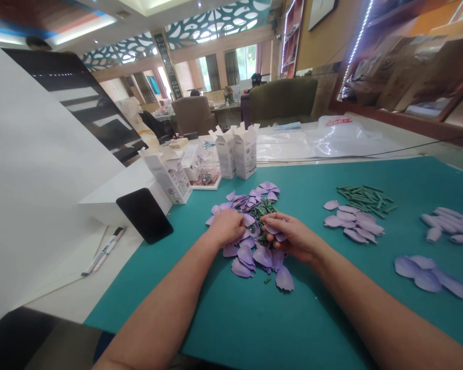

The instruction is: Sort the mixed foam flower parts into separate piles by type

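Observation:
A mixed pile of purple flower petals [245, 257] and dark green leaf-like pieces [263, 209] lies on the green mat. My left hand [228, 227] reaches into the left side of this pile. Its fingers are curled downward among the petals, and whatever they may pinch is hidden. At the pile's right edge, my right hand [293, 237] is closed on a purple petal [277, 232] between thumb and fingers; there may be more than one in the grip. Several loose petals lie just below both hands, along with a small green bit [267, 281].
Right of the pile on the green mat [332, 308] lie green sticks [362, 198], pale petals [353, 223], rolled lilac pieces [449, 224] and larger purple petals [428, 274]. White boxes [245, 151], a black tablet-like slab [144, 216] and pens [104, 251] stand or lie left and behind.

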Tool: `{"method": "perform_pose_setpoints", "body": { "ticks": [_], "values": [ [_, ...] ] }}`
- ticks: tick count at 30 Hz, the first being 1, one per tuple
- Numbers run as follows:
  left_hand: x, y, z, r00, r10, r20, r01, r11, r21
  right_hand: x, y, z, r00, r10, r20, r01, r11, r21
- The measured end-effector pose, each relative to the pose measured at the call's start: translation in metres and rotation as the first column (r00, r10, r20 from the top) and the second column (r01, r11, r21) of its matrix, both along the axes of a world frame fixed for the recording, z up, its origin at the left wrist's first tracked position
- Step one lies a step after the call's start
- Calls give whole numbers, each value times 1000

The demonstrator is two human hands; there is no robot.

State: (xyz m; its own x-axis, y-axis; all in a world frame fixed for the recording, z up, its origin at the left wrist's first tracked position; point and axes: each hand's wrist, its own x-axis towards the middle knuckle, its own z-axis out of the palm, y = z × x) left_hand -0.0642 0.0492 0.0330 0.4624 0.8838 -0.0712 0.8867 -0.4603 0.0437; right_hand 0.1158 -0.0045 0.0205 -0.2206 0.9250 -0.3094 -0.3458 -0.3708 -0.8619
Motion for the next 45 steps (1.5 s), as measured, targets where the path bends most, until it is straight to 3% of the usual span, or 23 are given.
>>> {"method": "perform_pose_setpoints", "body": {
  "ticks": [5,13,21,24,28,30,32,35,40,45],
  "values": [
    [-2,3,11,996,56,62,-57,998,9,-1,0,-1,997,-5,81,4,1000,23],
    [10,-16,16,907,-28,421,-15,995,98,-8,-4,4,974,-2,228,-15,997,73],
    [19,-22,19,785,-147,602,145,988,53,-3,-2,13,918,-164,361,91,973,210],
    [16,-17,21,799,-132,586,131,990,44,18,2,22,900,-250,357,153,948,279],
    [12,-10,17,842,-121,526,112,992,48,69,1,32,768,-409,493,243,898,366],
    [11,-8,14,854,-116,508,111,993,42,98,0,32,619,-464,634,268,883,385],
    [11,-8,12,860,-118,496,115,993,38,125,-1,28,418,-463,781,274,884,378],
    [11,-7,10,864,-124,489,122,992,37,152,2,19,258,-437,862,282,887,366],
    [10,-6,10,875,-125,467,120,992,40,171,3,6,159,-433,887,275,882,382],
    [7,-2,12,879,-113,464,111,993,32,193,-18,5,189,-463,866,308,865,396]
  ]
}}
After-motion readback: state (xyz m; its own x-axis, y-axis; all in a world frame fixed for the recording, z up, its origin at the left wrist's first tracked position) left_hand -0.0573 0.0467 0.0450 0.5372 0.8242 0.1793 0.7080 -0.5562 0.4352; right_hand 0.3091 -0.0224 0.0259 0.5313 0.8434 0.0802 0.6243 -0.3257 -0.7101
